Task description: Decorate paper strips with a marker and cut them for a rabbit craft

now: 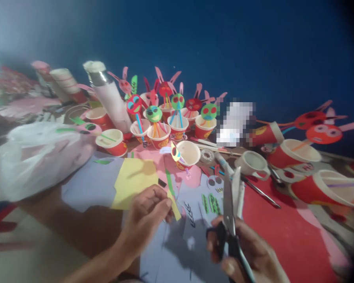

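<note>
Scissors (229, 208) and yellow strip (175, 208), apart

Left hand (150, 206) pinches the strip over the blue sheet (153, 251); right hand (250, 243) has its grip wrapped round the scissors, blades slightly parted. Likely a trimming step; a cut calls for steadying the strip between the blades.

Left hand (152, 206) pinching, right hand (259, 251) lower, curled in grip

The head-worn camera looked forward and down from the near side of the scissors (229, 220), close to them, and faced the paper cups (158, 143) and blue wall (194, 39) beyond them.
</note>
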`<state>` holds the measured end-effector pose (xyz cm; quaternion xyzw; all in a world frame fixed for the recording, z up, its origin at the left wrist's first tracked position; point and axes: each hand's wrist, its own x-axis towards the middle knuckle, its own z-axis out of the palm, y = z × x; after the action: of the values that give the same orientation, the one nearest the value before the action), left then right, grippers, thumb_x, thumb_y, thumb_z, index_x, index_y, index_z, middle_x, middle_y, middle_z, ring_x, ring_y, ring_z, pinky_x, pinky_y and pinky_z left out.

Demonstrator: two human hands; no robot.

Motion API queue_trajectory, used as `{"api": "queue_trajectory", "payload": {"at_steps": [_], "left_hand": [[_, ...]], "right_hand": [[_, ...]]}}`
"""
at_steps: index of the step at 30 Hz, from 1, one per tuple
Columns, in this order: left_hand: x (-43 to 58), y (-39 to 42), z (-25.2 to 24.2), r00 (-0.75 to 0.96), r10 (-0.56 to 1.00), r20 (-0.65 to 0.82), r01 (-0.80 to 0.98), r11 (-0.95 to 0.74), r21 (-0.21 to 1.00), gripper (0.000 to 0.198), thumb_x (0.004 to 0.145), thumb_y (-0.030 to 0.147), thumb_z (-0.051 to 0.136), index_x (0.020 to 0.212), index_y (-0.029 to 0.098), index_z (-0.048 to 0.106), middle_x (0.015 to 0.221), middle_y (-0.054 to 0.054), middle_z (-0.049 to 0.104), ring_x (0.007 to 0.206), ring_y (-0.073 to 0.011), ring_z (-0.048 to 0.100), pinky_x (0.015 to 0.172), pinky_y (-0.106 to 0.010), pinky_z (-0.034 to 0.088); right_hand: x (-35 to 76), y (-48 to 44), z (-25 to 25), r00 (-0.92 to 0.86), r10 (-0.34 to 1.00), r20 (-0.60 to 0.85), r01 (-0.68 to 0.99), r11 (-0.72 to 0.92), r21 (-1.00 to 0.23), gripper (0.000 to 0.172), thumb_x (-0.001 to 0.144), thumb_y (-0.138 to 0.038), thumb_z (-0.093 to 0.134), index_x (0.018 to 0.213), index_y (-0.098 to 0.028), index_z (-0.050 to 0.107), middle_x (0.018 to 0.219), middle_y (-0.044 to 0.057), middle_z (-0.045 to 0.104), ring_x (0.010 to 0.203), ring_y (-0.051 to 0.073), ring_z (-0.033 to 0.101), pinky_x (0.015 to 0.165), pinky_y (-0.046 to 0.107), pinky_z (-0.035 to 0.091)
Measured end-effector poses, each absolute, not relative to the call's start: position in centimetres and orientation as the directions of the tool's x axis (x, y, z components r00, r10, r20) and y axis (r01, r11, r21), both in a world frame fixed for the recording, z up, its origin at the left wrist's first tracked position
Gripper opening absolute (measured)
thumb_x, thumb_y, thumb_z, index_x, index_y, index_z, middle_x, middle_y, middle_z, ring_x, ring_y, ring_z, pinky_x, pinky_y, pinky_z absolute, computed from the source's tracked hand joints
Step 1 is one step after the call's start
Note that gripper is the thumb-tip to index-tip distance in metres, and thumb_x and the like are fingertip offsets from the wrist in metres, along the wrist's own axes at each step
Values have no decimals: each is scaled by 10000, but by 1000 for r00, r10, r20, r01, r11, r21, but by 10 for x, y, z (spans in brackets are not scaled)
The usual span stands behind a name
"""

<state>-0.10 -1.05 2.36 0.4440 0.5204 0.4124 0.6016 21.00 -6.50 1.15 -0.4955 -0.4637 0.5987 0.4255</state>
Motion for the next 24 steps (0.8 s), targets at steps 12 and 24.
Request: {"api": "queue_trajectory", "payload": {"at_steps": [12, 24], "left_hand": [[34, -17, 12, 279, 882, -379, 124, 359, 925, 174, 798, 283, 571, 680, 175, 503, 547, 14, 581, 529, -107, 535, 533, -201, 418], [38, -14, 3, 418, 818, -395, -126, 482, 867, 185, 815, 320, 580, 830, 136, 570, 613, -3, 599, 522, -101, 544, 507, -200, 430]], "right_hand": [[197, -52, 11, -31, 944, -329, -97, -331, -939, 349, 656, -224, 769, 941, -213, 568, 754, -19, 633, 704, 118, 591, 631, 204, 482], [195, -49, 7, 52, 919, -390, -118, -382, -916, 344, 639, -236, 762, 922, -217, 567, 724, -20, 624, 637, 119, 571, 553, 193, 467]]}}
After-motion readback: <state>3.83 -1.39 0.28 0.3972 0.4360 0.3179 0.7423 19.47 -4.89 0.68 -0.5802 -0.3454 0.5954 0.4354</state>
